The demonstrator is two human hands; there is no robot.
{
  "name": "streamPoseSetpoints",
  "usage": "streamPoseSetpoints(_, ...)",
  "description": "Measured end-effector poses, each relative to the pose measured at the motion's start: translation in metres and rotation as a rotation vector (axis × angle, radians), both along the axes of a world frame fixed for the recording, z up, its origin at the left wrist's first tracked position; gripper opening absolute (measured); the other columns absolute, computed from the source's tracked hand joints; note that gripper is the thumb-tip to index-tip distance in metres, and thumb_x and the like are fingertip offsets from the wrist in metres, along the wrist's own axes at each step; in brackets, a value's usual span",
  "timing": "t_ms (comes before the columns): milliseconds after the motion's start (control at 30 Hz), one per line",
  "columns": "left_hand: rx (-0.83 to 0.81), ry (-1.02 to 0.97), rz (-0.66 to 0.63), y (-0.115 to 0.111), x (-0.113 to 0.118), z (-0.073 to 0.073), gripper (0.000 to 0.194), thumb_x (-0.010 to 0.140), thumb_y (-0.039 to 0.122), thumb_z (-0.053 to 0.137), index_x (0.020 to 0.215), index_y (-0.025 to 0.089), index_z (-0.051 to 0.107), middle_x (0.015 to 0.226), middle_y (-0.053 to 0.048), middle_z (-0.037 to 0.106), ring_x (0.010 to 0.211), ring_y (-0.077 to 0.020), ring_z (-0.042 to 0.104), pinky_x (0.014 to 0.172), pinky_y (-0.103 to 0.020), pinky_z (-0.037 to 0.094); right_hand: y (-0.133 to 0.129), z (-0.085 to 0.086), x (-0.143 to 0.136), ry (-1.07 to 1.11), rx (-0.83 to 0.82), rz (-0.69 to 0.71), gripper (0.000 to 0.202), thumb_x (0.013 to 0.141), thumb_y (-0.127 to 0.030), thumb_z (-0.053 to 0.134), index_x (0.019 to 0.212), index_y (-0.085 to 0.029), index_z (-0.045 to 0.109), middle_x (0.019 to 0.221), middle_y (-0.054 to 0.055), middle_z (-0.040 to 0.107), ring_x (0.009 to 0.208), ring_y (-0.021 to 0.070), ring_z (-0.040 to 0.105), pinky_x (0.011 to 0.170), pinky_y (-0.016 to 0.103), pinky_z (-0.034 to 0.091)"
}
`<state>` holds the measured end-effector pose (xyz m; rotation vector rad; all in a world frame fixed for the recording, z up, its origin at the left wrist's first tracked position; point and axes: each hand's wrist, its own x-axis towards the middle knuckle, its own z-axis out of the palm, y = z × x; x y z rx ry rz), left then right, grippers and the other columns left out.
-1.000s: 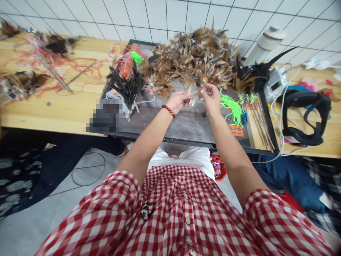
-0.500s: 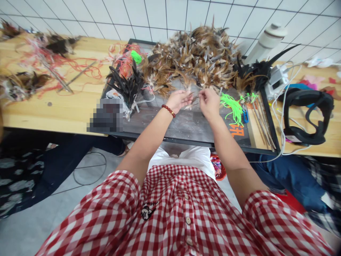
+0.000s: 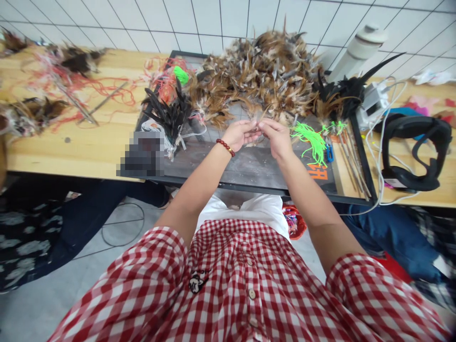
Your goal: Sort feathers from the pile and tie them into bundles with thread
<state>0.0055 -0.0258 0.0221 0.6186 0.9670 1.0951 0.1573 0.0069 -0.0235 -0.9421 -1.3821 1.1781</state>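
Both hands meet over the dark tray, fingertips touching. My left hand, with a red bead bracelet at the wrist, is closed in a pinch on small brown feathers, mostly hidden by the fingers. My right hand pinches at the same spot, thumb and forefinger pressed together on the feathers. Just behind the fingertips lies a large pile of brown feathers. A bunch of bright green cords lies right of my right hand. Black feathers tied with a pale strip rest to the left.
Thin sticks and a blue clip lie at the tray's right. Beyond stand a white bottle, a charger with cables and a black headset. Pink string spreads leftward. People sit on both sides.
My right hand has come in from slightly apart, and its fingertips now meet those of my left hand. The left hand has hardly moved.
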Motion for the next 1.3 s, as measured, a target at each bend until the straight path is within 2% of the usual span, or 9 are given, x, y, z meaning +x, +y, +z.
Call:
streamPoseSetpoints(167,-0.019,-0.016,-0.007,0.001,-0.001,-0.001,0.020,0.080,0.024,0.082,0.085,0.013,0.067,0.072,-0.002,0.073,0.070,-0.0094,0.072,0.081,-0.022,0.058,0.002,-0.003,-0.002,-0.006,0.106,-0.100,0.024,0.070,-0.049,0.085,0.079,-0.028,0.079,0.101,0.001,0.075,0.114,0.0212,0.067,0.112,0.048,0.049)
streamPoseSetpoints(433,0.008,0.027,-0.030,0.001,-0.001,-0.002,0.016,0.083,0.021,0.079,0.077,0.012,0.067,0.066,0.000,0.069,0.058,-0.0055,0.064,0.073,-0.020,0.056,0.000,0.001,-0.002,0.011,0.096,-0.102,0.028,0.069,-0.051,0.085,0.077,-0.025,0.076,0.092,0.001,0.074,0.098,0.0174,0.068,0.102,0.040,0.054)
streamPoseSetpoints(600,-0.002,0.044,-0.122,0.001,-0.001,-0.003,0.020,0.084,0.020,0.077,0.072,0.012,0.064,0.061,0.001,0.064,0.053,-0.0051,0.060,0.069,-0.022,0.056,-0.003,0.010,0.003,-0.025,-0.099,0.074,0.044,0.071,-0.065,0.080,0.072,-0.023,0.068,0.071,-0.003,0.066,0.070,0.0117,0.061,0.073,0.029,0.057)
streamPoseSetpoints(700,-0.033,0.025,-0.182,0.001,-0.001,-0.003,0.022,0.085,0.018,0.076,0.070,0.011,0.062,0.060,0.001,0.062,0.053,-0.0048,0.060,0.065,-0.020,0.054,-0.008,0.017,0.003,-0.003,-0.183,0.213,0.047,0.077,-0.066,0.075,0.072,-0.021,0.063,0.069,-0.002,0.064,0.067,0.0118,0.061,0.068,0.029,0.056)
streamPoseSetpoints(767,-0.042,0.000,-0.200,0.000,-0.001,-0.002,0.019,0.086,0.016,0.074,0.072,0.011,0.063,0.059,0.001,0.062,0.053,-0.0043,0.060,0.065,-0.018,0.053,-0.010,0.020,0.002,0.026,-0.221,0.239,0.043,0.079,-0.062,0.075,0.076,-0.021,0.063,0.071,-0.001,0.065,0.068,0.0120,0.062,0.069,0.030,0.057)
streamPoseSetpoints(900,-0.031,0.012,-0.234,-0.002,-0.002,0.000,0.013,0.088,0.019,0.073,0.080,0.010,0.067,0.070,-0.003,0.071,0.062,-0.0075,0.067,0.076,-0.023,0.057,-0.009,0.020,0.001,0.075,-0.256,0.171,0.030,0.079,-0.050,0.079,0.084,-0.022,0.067,0.075,-0.002,0.066,0.067,0.0108,0.060,0.066,0.027,0.055)
streamPoseSetpoints(1033,0.013,0.066,-0.228,-0.003,-0.001,0.001,0.019,0.086,0.027,0.076,0.084,0.009,0.069,0.079,-0.007,0.076,0.068,-0.0098,0.071,0.082,-0.027,0.059,-0.004,0.012,-0.001,0.075,-0.210,0.060,0.028,0.075,-0.046,0.082,0.078,-0.022,0.068,0.069,-0.004,0.063,0.061,0.0091,0.055,0.061,0.024,0.052)
streamPoseSetpoints(1200,0.054,0.148,-0.156,-0.004,0.002,0.001,0.021,0.082,0.024,0.080,0.076,0.010,0.067,0.064,-0.002,0.069,0.054,-0.0058,0.062,0.065,-0.020,0.054,0.000,0.008,-0.001,0.003,-0.126,0.035,0.044,0.072,-0.065,0.079,0.073,-0.022,0.065,0.066,-0.004,0.060,0.062,0.0099,0.054,0.061,0.024,0.049)
streamPoseSetpoints(1300,0.080,0.102,-0.022,-0.002,0.001,0.002,0.017,0.083,0.025,0.079,0.081,0.013,0.069,0.066,0.000,0.068,0.057,-0.0049,0.061,0.065,-0.018,0.053,0.003,0.008,0.004,-0.082,0.000,-0.026,0.053,0.073,-0.076,0.070,0.080,-0.024,0.066,0.074,-0.002,0.063,0.071,0.0122,0.058,0.069,0.027,0.051)
